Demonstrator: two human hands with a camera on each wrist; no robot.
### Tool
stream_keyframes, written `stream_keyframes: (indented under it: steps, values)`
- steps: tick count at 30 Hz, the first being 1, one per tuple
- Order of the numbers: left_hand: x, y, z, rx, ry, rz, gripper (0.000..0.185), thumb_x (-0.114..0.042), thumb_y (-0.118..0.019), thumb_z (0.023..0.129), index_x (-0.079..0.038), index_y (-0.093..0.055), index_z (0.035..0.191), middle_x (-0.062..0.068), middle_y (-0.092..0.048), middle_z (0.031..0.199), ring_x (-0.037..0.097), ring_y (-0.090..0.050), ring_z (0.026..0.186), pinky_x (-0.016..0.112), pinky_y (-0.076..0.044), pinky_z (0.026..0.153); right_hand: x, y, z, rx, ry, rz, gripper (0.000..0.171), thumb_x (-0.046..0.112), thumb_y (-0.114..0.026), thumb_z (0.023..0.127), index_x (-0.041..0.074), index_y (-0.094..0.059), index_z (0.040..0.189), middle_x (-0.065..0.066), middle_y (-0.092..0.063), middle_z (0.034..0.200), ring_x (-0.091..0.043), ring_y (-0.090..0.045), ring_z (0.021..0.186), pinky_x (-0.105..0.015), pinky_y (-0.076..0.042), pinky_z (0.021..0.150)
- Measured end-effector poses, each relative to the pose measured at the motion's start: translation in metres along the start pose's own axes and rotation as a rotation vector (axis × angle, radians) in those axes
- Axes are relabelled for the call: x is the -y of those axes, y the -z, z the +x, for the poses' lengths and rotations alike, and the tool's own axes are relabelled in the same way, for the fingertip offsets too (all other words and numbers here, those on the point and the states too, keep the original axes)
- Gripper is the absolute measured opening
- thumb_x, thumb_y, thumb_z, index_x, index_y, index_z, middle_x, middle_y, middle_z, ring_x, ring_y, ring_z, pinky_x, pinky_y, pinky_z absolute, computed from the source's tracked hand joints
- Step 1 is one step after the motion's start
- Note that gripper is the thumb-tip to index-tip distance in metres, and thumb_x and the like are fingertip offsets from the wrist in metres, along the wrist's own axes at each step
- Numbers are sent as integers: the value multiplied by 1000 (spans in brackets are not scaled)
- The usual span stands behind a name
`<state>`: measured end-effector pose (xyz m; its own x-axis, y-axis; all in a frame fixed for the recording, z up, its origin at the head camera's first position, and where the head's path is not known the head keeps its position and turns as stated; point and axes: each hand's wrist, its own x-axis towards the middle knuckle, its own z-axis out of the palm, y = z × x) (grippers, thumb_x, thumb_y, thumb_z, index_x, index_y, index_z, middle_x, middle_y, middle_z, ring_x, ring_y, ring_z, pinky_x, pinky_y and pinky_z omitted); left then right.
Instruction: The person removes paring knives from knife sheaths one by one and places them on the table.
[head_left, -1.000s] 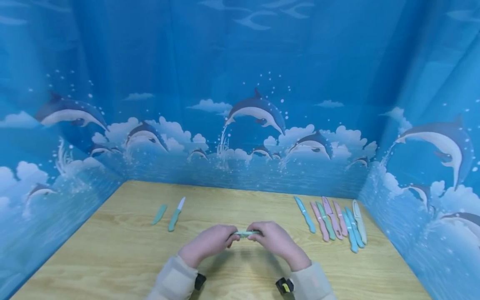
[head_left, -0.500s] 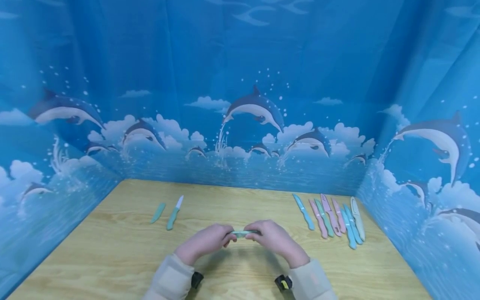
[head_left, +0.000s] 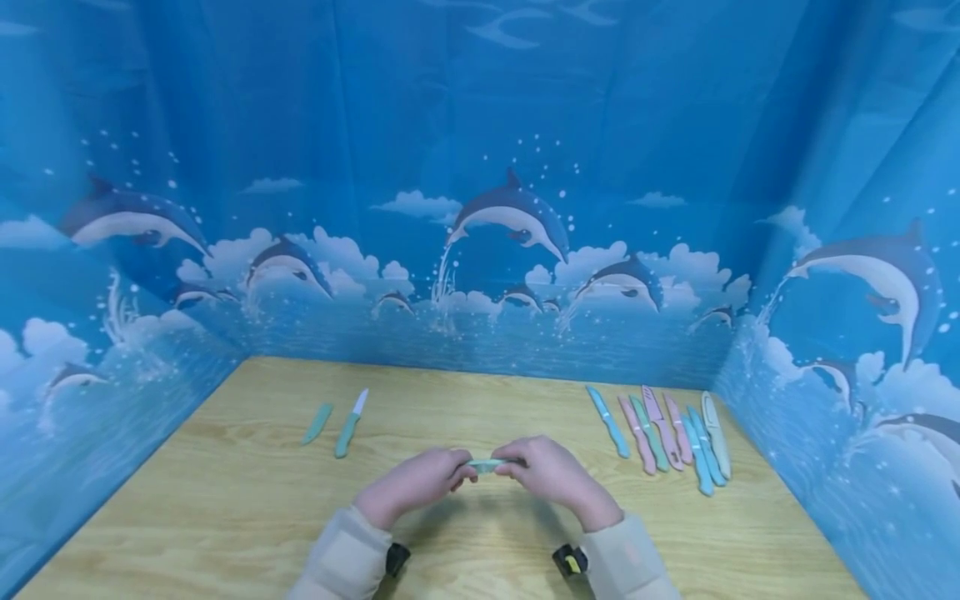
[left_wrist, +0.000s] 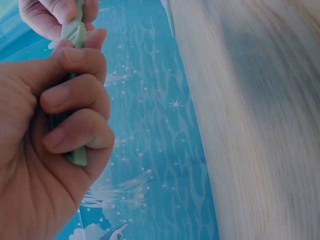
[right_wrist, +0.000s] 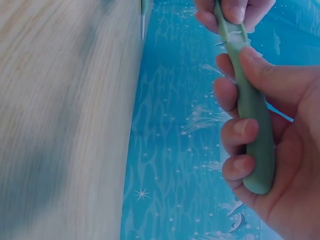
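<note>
Above the middle of the table, both hands hold one green sheathed knife (head_left: pixel 486 467) between them. My right hand (right_wrist: pixel 280 110) grips its green handle (right_wrist: pixel 260 150), fingers curled round one side and thumb along the other. My left hand (left_wrist: pixel 65 110) curls its fingers round the light green sheath (left_wrist: pixel 79 159), whose end shows below the fingers. Where sheath and handle meet, a short pale stretch lies between the hands in the right wrist view. Most of the blade is hidden.
At the left of the wooden table (head_left: pixel 225 475) lie a green sheath (head_left: pixel 318 423) and a green knife (head_left: pixel 350 427) with its white blade bare. On the right lie several blue, pink and green knives (head_left: pixel 660 433). A dolphin-print curtain (head_left: pixel 480 333) encloses the back and sides.
The hands keep their hold on the knife and sheath at nearly the same spot. The head view has shifted very slightly.
</note>
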<state>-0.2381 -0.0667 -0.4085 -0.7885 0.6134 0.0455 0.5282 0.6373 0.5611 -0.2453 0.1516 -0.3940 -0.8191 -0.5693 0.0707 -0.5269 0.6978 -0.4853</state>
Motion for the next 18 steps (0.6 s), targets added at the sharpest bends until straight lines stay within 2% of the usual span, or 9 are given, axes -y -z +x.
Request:
stream_keyframes:
  steps: [3, 5, 10, 14, 18]
  values:
    - [-1, 1, -1, -18, 15, -39, 26, -24, -45, 104, -9, -63, 92, -5, -50, 67, 4, -41, 57, 23, -40, 56, 0, 0, 0, -9, 5, 16, 22, 29, -61, 95, 18, -73, 110, 2, -72, 102, -13, -67, 91, -28, -54, 73]
    - [-1, 2, -1, -19, 19, -46, 26, -25, -45, 104, -10, -63, 93, -8, -48, 66, 4, -40, 57, 22, -40, 55, 0, 0, 0, -8, 3, 26, 22, 29, -61, 95, 18, -73, 110, 2, -72, 102, -12, -67, 90, -27, -53, 71]
    - [-1, 2, 0, 10, 42, -45, 27, -26, -44, 104, -10, -64, 95, -6, -50, 67, 4, -41, 57, 22, -40, 56, 1, 2, 0, 8, -12, 42, 21, 28, -61, 95, 18, -73, 110, 2, -72, 101, -8, -65, 84, -26, -51, 67]
    - [-2, 1, 1, 30, 23, -38, 26, -24, -45, 104, -9, -63, 93, -1, -56, 72, 4, -41, 58, 22, -40, 57, 1, 3, -1, 15, -21, 48, 20, 25, -62, 94, 17, -73, 109, 2, -72, 98, -4, -60, 76, -24, -48, 62]
    - [0, -2, 2, 20, 1, -29, 27, -25, -46, 103, -7, -62, 92, -5, -52, 68, 3, -40, 58, 21, -41, 58, 0, 4, -2, 18, -29, 49, 21, 24, -63, 94, 15, -73, 110, 1, -72, 98, -3, -59, 75, -24, -48, 62]
